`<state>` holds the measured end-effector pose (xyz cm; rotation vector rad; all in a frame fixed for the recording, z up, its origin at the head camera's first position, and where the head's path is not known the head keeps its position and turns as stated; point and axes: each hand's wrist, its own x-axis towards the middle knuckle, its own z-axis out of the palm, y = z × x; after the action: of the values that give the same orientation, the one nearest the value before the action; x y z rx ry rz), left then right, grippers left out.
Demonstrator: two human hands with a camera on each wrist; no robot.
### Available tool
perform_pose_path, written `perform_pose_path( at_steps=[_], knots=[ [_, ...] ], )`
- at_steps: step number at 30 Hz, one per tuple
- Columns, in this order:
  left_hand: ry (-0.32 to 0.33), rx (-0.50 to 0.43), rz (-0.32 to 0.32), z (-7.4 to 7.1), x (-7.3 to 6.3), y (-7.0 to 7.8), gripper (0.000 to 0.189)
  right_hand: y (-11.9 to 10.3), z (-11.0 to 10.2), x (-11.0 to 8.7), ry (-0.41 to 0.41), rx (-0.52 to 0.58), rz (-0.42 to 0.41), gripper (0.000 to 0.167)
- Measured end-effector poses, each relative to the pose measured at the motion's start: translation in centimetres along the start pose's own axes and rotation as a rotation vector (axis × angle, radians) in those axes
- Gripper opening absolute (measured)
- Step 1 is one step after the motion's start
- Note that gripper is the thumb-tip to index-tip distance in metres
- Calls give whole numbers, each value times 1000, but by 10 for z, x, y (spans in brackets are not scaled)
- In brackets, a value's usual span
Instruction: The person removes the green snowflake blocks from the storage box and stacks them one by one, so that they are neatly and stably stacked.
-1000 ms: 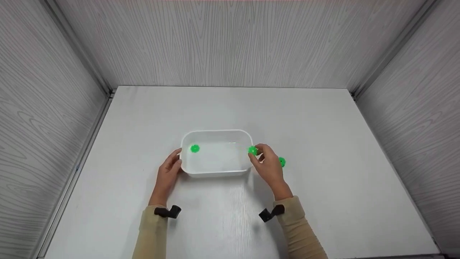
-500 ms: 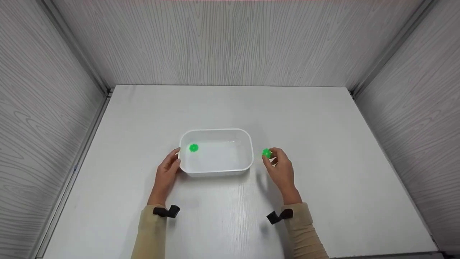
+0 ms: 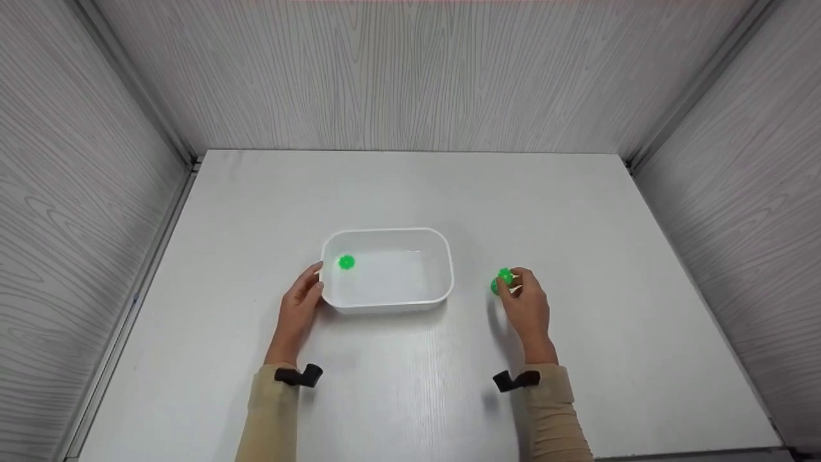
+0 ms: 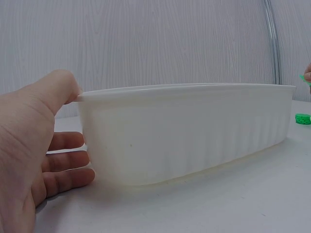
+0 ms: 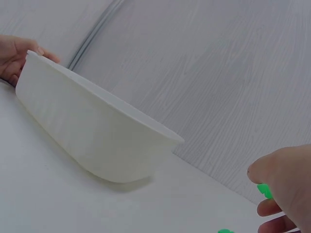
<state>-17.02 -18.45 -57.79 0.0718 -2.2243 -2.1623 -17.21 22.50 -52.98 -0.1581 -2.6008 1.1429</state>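
Observation:
A white rectangular plastic container [image 3: 387,304] stands on the table, with a small green flower-shaped piece [image 3: 346,262] inside near its left end. My left hand [image 3: 299,312] rests against that end, its thumb at the rim and fingers [image 4: 68,160] along the outer wall. To the right of the container, my right hand [image 3: 527,308] pinches another green flower-shaped piece [image 3: 505,276] between thumb and fingers, above the table. Partly covered by that hand in the head view, a third green piece [image 4: 302,119] lies on the table.
The white table [image 3: 410,192] is enclosed by grey wood-grain panels at the back [image 3: 410,77], left and right. Dark bands with small black mounts [image 3: 516,381] sit at both wrists over beige sleeves.
My right hand has moved right, away from the container's right rim, still holding its green piece, and now hovers by the piece on the table. The left hand stays in place.

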Motion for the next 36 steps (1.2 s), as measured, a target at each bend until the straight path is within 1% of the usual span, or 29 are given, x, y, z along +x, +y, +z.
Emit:
perform_pose_path(
  at_steps=[4, 8, 16, 19, 28, 33, 36],
  knots=[
    [-4, 0, -5, 0, 0, 0, 42, 7, -1, 0, -31, -55, 38, 35],
    [-4, -2, 19, 1, 1, -1, 43, 11, 1, 0, -68, -85, 49, 37],
    [8, -15, 5, 3, 1, -1, 42, 20, 9, 0, -126, -125, 95, 40],
    [-5, -21, 1, 3, 0, -1, 43, 22, 10, 0, -144, -130, 116, 40],
    [-13, -31, -4, 1, 1, 1, 42, 22, 14, 1, -166, -92, 188, 41],
    [-1, -16, -3, 1, 0, 1, 44, 25, 16, 2, -170, -108, 179, 42],
    [1, -16, 1, 0, 0, 1, 41, 25, 18, 1, -172, -92, 174, 46]
  ],
)
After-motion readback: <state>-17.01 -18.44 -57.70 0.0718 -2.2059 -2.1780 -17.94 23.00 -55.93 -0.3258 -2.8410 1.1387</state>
